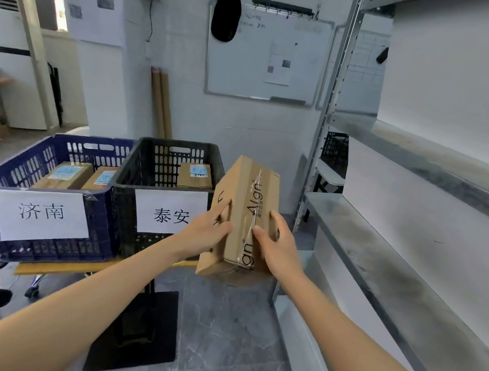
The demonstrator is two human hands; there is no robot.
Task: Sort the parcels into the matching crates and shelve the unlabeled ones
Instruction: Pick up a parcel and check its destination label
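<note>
Cardboard parcel (242, 217), clasped by left hand (206, 230) and right hand (275, 245) mid-frame (no label showing), merits checking every face before shelving at right.

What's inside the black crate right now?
One labelled parcel shows near the back wall of the black crate. Its front wall, the paper sign and the held box hide the rest.

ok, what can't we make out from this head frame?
All head view:
The box hides its own underside and far sides; the left hand and right hand cover more, so a label there cannot be ruled out.
Labels on the parcels in the blue crate and black crate: too small and blurred to read.
The whiteboard writing: blurred.
The shelf: cut off by the right edge.
</note>
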